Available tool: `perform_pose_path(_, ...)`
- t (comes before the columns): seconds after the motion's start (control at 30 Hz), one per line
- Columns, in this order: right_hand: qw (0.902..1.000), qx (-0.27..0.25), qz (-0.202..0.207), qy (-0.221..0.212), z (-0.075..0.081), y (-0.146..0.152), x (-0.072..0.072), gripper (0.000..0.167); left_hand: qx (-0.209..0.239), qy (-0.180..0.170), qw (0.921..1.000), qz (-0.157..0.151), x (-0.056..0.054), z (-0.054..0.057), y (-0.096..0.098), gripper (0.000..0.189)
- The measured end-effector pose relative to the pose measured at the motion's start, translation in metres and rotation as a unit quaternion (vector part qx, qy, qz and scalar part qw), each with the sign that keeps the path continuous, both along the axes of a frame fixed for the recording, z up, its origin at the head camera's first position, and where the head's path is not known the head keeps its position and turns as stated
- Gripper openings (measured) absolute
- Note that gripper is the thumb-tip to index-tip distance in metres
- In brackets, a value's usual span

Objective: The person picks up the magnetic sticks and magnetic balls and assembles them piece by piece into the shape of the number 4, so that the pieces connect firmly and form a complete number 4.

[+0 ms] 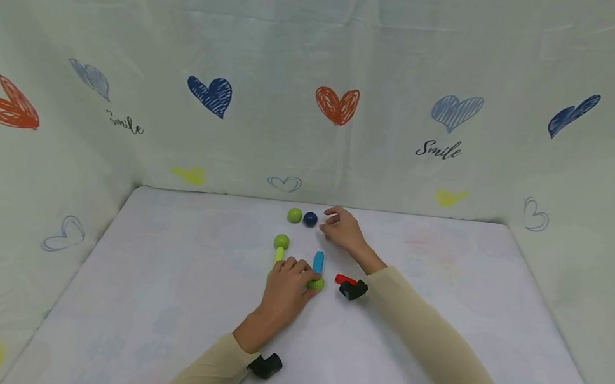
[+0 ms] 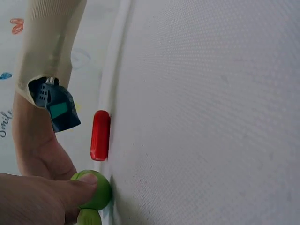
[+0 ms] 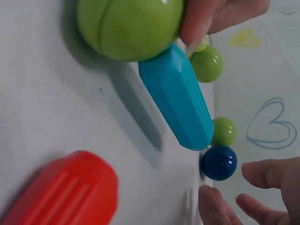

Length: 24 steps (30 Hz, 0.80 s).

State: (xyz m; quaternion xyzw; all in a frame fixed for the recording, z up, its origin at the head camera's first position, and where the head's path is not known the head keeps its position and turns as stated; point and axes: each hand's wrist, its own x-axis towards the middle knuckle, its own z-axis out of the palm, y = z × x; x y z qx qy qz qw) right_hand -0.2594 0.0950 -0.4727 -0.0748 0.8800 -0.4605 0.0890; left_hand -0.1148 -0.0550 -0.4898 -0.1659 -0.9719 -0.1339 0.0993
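My left hand (image 1: 285, 290) pinches a green ball (image 1: 318, 284) at the near end of a blue stick (image 1: 319, 261); in the right wrist view the stick (image 3: 176, 96) meets the ball. Just left of that hand lies a lime stick (image 1: 279, 253) topped by another green ball (image 1: 281, 241), its near part covered by the fingers. Toward the back, my right hand (image 1: 344, 230) reaches beside a dark blue ball (image 1: 310, 219), thumb and fingers spread and a small gap left between them and the ball. A further green ball (image 1: 294, 215) sits left of the blue one.
A red stick (image 1: 345, 280) lies under the right forearm, close to the black wrist camera (image 1: 353, 289). The white tabletop (image 1: 168, 290) ends at the back against a hanging sheet (image 1: 255, 147) printed with hearts.
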Motion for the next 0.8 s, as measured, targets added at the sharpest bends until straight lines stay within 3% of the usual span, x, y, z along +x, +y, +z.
perform_pose_path(0.33,0.9997,0.013,0.006,-0.018,-0.004,-0.015,-0.016,0.043,0.020,0.013,0.9997,0.001,0.001,0.000,0.001,0.029)
perform_pose_path(0.8,0.9985,0.036,0.039,0.010,-0.005,-0.029,-0.021,0.032,0.023,0.029,0.9993,0.000,0.000,-0.003,0.001,0.029)
